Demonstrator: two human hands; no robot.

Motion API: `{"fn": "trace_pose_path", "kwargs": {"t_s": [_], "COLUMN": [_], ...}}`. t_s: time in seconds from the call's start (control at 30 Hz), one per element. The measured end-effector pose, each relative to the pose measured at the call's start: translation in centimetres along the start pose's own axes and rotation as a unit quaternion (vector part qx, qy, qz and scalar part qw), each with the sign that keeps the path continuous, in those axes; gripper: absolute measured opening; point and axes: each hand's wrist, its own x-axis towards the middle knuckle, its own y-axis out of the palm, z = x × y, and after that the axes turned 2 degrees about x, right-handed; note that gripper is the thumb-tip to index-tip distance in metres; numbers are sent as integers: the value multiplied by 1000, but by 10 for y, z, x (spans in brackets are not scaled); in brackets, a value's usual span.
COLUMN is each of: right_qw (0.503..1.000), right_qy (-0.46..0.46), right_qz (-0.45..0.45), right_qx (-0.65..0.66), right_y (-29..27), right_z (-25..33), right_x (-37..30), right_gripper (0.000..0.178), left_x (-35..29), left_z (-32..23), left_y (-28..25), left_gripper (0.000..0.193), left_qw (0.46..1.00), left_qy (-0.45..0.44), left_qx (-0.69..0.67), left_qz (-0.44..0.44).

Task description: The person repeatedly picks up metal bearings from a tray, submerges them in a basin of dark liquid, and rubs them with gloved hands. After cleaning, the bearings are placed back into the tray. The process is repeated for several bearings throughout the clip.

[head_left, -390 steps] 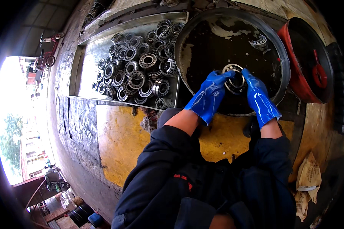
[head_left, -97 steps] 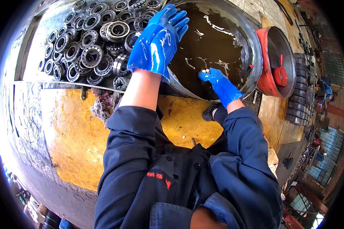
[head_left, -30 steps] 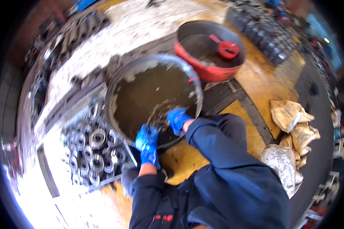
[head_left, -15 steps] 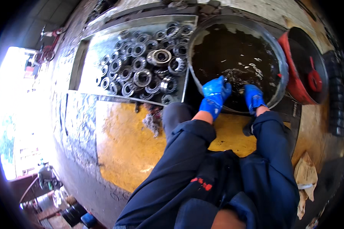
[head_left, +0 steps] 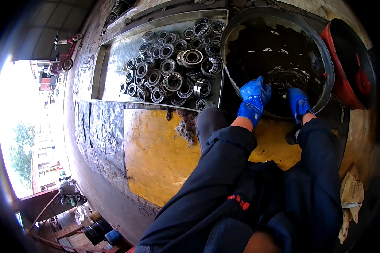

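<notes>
My left hand [head_left: 255, 98], in a blue rubber glove, is curled closed over the near side of a wide round metal tub [head_left: 330, 78]. Dark oily liquid [head_left: 257, 52] fills the tub, with ripples and light glints just beyond my hands. My right hand [head_left: 299, 103], gloved the same way, sits low at the tub's near right with its fingers bent inward. What either hand holds, if anything, is hidden by the gloves and the dark liquid. Left of the tub, a shallow metal tray [head_left: 98, 78] carries several roller bearings [head_left: 172, 82], some stacked.
A red drum [head_left: 341, 69] with a red object [head_left: 362, 80] inside stands against the tub's right. Before the tray lie a yellow floor plate [head_left: 156, 147] and a stringy rag [head_left: 185, 130]. A crumpled tan bag [head_left: 352, 189] lies at right.
The view has shifted, so the tub, tray and hands appear farther right and slightly higher. Both hands stay at the tub's near side, and the ripples have changed shape.
</notes>
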Motion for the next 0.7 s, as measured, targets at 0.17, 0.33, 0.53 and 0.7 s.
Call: {"fn": "trace_pose_path", "kwargs": {"t_s": [0.17, 0.33, 0.53, 0.7], "right_qw": [988, 932, 997, 959], "right_qy": [94, -168, 4, 170], "right_qz": [37, 137, -16, 42], "right_qx": [119, -291, 69, 221], "right_y": [5, 16, 5, 43], "right_z": [-6, 4, -2, -43], "right_x": [0, 28, 0, 29], "right_gripper": [35, 36, 27, 28], "left_x": [2, 3, -2, 5], "left_z": [-3, -15, 4, -23], "left_y": [0, -1, -2, -8], "left_gripper": [30, 30, 32, 33], "left_qw": [1000, 999, 1000, 999], "left_qy": [-3, -2, -14, 12], "left_qx": [12, 18, -3, -6], "left_qz": [20, 39, 8, 39]}}
